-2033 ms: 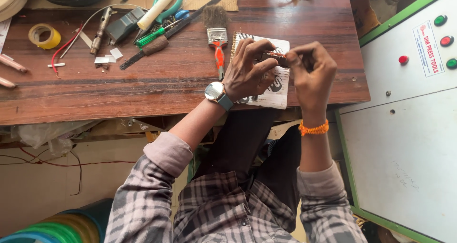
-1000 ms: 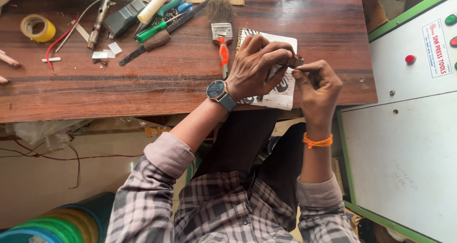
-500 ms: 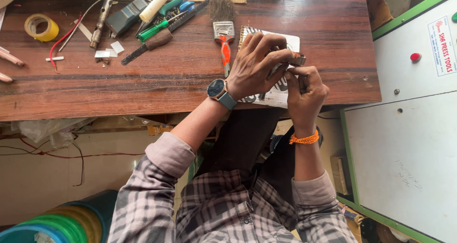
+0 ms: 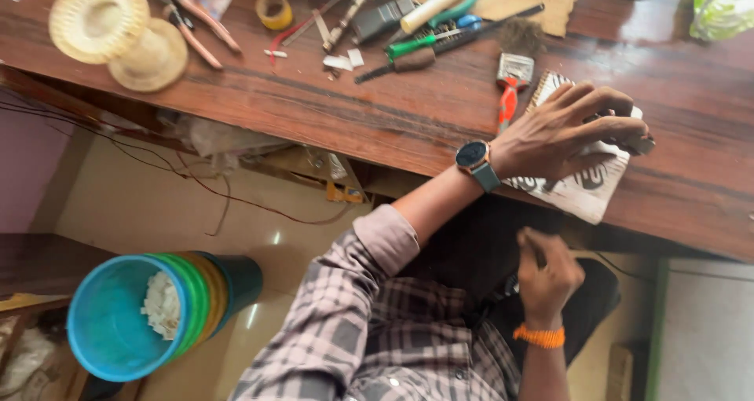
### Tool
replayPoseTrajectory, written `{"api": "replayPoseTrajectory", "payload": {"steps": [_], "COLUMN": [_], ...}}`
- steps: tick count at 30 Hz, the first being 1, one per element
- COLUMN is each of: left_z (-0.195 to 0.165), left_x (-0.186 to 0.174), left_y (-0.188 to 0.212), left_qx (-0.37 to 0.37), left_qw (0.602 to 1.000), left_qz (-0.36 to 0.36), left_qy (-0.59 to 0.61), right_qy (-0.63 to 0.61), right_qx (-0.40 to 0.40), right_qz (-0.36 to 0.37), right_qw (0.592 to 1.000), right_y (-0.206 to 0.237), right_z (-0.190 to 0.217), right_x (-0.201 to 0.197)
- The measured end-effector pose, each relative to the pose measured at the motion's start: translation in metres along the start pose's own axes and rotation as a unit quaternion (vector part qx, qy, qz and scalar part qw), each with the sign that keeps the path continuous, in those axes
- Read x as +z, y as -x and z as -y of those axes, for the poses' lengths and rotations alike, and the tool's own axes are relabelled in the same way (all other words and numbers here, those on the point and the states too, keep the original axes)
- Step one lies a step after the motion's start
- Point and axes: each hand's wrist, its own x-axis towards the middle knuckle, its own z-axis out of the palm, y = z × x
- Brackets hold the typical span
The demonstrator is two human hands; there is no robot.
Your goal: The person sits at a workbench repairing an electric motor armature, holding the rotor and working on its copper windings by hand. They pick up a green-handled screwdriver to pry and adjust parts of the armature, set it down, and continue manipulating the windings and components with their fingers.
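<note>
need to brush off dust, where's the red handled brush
In the head view, the red-handled brush lies on the wooden bench, just beside the left hand.

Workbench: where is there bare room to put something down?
Bare wood runs along the workbench's near edge, between the straw spools and the red-handled brush. Another patch lies right of the left hand. The far edge is crowded with tools.

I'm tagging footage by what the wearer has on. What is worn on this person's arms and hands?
The left hand is bare, with a round dark-faced wristwatch on a teal strap. The right hand is bare, with an orange beaded band at the wrist. The left arm wears a grey-and-pink checked sleeve, its cuff turned back.
</note>
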Motion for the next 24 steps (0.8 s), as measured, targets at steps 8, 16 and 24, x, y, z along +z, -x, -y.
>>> {"api": "replayPoseTrajectory", "payload": {"steps": [8, 16, 24], "left_z": [0.046, 0.08, 0.076], "left_x": [-0.104, -0.195, -0.188], "left_y": [0.014, 0.053, 0.048], "left_qx": [-0.216, -0.209, -0.3], "left_qw": [0.954, 0.897, 0.906], "left_qz": [-0.103, 0.123, 0.038], "left_qy": [-0.183, -0.369, -0.295], "right_qy": [0.089, -0.012, -0.081], "right_qx": [0.136, 0.312, 0.344], "right_qz": [-0.067, -0.131, -0.164], "right_qw": [0.984, 0.941, 0.921], "right_y": [0.119, 0.144, 0.128], "right_z": [-0.046, -0.087, -0.094], "right_x": [-0.039, -0.046, -0.04]}}
